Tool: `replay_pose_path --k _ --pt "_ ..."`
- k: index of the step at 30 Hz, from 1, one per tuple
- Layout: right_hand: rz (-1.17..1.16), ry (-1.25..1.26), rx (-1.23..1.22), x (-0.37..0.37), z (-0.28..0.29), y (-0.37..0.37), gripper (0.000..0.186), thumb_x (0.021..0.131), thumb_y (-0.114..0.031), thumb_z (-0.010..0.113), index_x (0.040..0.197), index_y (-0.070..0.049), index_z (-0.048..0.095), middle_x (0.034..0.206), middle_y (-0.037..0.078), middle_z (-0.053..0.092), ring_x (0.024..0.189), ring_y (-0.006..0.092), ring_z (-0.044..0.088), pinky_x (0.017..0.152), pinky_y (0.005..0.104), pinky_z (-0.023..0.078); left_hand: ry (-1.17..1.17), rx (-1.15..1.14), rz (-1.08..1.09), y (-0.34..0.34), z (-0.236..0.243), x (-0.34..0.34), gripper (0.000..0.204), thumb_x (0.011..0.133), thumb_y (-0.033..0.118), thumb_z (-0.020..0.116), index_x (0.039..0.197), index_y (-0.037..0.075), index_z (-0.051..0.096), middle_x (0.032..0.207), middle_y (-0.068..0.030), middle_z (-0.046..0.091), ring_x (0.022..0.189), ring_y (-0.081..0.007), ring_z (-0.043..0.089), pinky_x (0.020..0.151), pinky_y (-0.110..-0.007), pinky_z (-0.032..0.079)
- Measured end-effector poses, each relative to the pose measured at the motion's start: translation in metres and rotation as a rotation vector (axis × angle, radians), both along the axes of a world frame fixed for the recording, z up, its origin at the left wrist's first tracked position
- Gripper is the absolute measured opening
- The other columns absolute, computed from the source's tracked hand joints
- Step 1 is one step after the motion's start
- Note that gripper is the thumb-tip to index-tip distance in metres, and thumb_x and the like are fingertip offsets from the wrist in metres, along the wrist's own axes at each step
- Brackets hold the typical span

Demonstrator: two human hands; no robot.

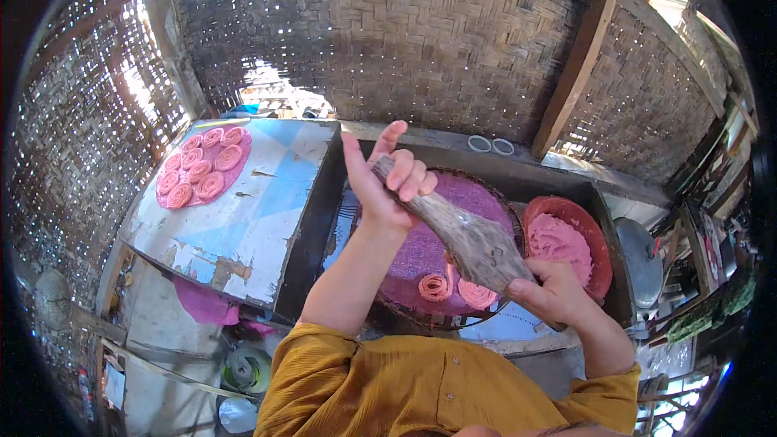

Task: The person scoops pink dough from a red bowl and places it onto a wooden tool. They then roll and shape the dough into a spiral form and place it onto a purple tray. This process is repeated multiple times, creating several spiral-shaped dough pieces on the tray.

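A long grey weathered wooden tool [473, 243], narrow at one end and broader at the other, is held slantwise before my chest; its exact kind I cannot make out. Around its narrow upper end curl some fingers of my left hand [388, 174], while others stick out. My right hand [558, 295] is closed on the broad lower end, thumb on top. Beneath the tool lies a round tray lined with purple mesh cloth [405, 255]. Two pink coils of dough strands [435, 286] sit near its front edge, and the tool covers part of the tray.
A red basin [600, 251] of pink dough [558, 247] stands right of the tray. On the peeling blue-white board [275, 186] at left, several pink coils [209, 184] rest on a pink round mat. Two white rings [490, 145] lie on the back ledge. A grey lid [637, 259] is far right.
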State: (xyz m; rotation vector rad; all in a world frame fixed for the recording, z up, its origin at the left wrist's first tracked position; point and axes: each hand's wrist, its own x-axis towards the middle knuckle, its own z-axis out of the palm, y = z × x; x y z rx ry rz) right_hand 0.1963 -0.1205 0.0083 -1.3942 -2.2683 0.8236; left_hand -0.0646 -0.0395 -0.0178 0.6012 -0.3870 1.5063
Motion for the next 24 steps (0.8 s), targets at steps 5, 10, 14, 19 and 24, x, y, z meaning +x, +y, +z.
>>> replay_pose_path --k 5,10,14,19,24 --pt "0.102 0.008 -0.074 -0.010 -0.010 0.003 0.043 0.077 -0.042 0.056 0.080 0.001 0.059 0.063 0.020 0.056 0.060 0.0320 0.059 0.055 0.0369 0.044 0.057 -0.125 0.068 -0.014 0.004 -0.013 0.067 0.084 0.064 0.023 0.101 0.009 0.059 0.039 0.0032 0.031 0.032 -0.0110 0.033 0.043 -0.029 0.033" --pt "0.190 -0.014 -0.072 0.000 -0.028 0.001 0.046 0.079 -0.044 0.054 0.083 0.001 0.059 0.062 0.019 0.054 0.056 0.0279 0.056 0.054 0.0358 0.043 0.096 -0.217 0.113 -0.028 -0.011 -0.005 0.062 0.086 0.060 0.025 0.097 0.008 0.059 0.038 0.0045 0.032 0.031 -0.0096 0.033 0.042 -0.028 0.032" --pt "0.114 0.146 -0.257 0.024 -0.062 0.007 0.046 0.081 -0.043 0.054 0.088 0.002 0.058 0.062 0.012 0.054 0.059 0.0133 0.051 0.056 0.0316 0.042 0.125 -0.324 0.018 -0.016 -0.031 0.009 0.061 0.087 0.059 0.025 0.100 0.009 0.058 0.045 0.0024 0.039 0.042 -0.0099 0.041 0.050 -0.028 0.035" --pt "-0.066 0.362 -0.534 0.030 -0.068 -0.002 0.039 0.084 -0.037 0.053 0.090 0.001 0.059 0.069 0.005 0.055 0.068 0.0078 0.047 0.060 0.0280 0.041 0.994 -0.727 -0.036 -0.027 -0.060 0.035 0.054 0.090 0.049 0.028 0.107 0.005 0.054 0.090 -0.0084 0.058 0.080 -0.0178 0.053 0.075 -0.030 0.040" --pt "-0.041 0.290 -0.500 0.035 -0.086 -0.001 0.039 0.084 -0.037 0.053 0.092 0.002 0.059 0.070 0.005 0.055 0.068 0.0083 0.047 0.060 0.0278 0.041 1.748 -0.226 0.247 -0.043 -0.161 0.020 0.042 0.094 0.033 0.033 0.105 -0.002 0.052 0.096 -0.0093 0.059 0.089 -0.0157 0.052 0.082 -0.029 0.040"
